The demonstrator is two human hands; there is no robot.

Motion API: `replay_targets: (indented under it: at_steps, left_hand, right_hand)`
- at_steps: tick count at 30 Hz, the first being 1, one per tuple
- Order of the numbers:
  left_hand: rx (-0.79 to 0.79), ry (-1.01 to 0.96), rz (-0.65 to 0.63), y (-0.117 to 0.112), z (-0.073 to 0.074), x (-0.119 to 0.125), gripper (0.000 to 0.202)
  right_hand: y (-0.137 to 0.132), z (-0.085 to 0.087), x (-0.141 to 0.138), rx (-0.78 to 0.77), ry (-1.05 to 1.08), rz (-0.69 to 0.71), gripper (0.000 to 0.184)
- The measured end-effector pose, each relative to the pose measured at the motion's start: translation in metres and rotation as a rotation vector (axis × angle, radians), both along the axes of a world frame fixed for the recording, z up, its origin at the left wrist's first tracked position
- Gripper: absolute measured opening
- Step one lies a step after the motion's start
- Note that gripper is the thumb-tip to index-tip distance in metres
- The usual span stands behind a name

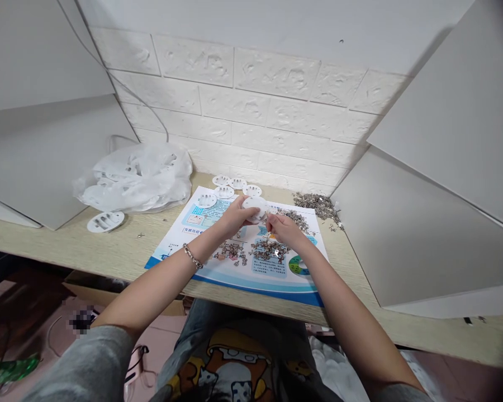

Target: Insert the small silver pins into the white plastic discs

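Note:
My left hand (237, 216) is closed on a round white plastic disc (255, 205), raised over a printed poster sheet (218, 276) on the table. Close to the disc's right edge is my right hand (281, 228), its thumb and fingers pinched together; whatever lies between them is too small to make out. Below the hands lie loose heaps of small metal pieces (272, 250), with a smaller heap (231, 251) to the left. Several similar white discs with metal parts (224, 192) rest at the sheet's back left.
A clear plastic bag (151, 176) filled with white parts sits at the back left. Another white disc (105, 221) lies in front of it. More metal pieces (318, 207) are heaped by the right panel (427, 234). A white brick-patterned wall (243, 106) closes the back.

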State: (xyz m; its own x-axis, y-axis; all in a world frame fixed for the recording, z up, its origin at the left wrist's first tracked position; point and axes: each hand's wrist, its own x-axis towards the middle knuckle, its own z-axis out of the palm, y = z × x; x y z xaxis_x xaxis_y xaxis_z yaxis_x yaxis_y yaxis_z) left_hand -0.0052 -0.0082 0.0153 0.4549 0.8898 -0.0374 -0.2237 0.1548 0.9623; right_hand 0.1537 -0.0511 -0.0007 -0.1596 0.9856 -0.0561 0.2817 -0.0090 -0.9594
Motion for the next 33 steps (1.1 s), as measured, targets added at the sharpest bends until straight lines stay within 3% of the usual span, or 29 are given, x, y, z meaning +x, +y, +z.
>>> replay_targets:
  at_steps: [4, 14, 26, 33]
  left_hand:
    - [-0.096, -0.077, -0.035, 0.0000, -0.0013, 0.0015, 0.029]
    - [-0.117, -0.027, -0.077, -0.0029, 0.0031, 0.0007, 0.024]
    - [-0.088, -0.014, -0.077, -0.0028, -0.0012, 0.0010, 0.027]
    - [0.055, 0.013, -0.024, -0.0045, 0.0010, -0.0005, 0.037]
  right_hand:
    - [-0.0010, -0.0002, -0.0032, -0.068, 0.199, 0.036, 0.050]
    - [-0.0008, -0.0042, -0.0001, -0.124, 0.304, 0.067, 0.048]
    - [-0.0016, -0.0025, -0.0008, -0.123, 0.251, 0.067, 0.050]
    - [0.0004, -0.0029, -0.0027, -0.015, 0.110, 0.038, 0.053]
